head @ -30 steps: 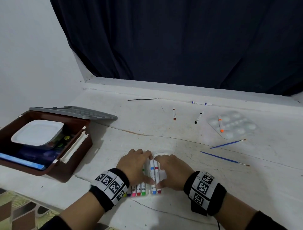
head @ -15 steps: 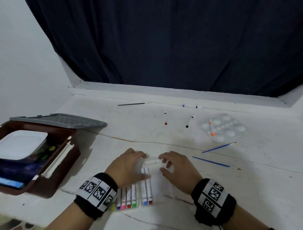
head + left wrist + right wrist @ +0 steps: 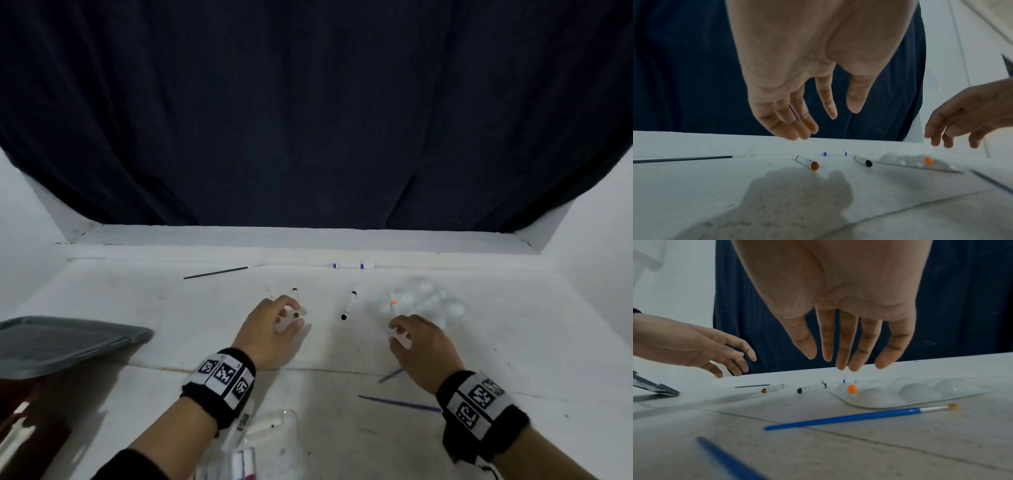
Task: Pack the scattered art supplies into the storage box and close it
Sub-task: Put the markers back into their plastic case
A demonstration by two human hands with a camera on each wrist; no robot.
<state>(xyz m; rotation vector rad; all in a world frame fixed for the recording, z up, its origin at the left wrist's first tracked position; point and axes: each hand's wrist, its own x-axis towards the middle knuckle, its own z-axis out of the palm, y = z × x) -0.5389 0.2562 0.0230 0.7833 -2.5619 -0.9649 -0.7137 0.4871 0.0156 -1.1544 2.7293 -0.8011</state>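
Observation:
My left hand hovers open over the brown-capped marker, fingers spread and holding nothing. My right hand hangs open just before the white palette, near the orange-capped marker lying on it. A black-capped marker lies between the two hands. Farther back rests a blue-capped marker. The clear pack of markers lies at the bottom edge, behind my left wrist. The brown storage box stands open at the far left, its grey lid raised.
A thin black brush lies at the back left. Two blue brushes lie under and beside my right wrist. A dark curtain hangs behind the raised back ledge. White walls close in both sides.
Both hands let go of the marker pack and reached forward, left toward the brown marker, right toward the palette. The head view tilted up, pushing the box toward the lower left.

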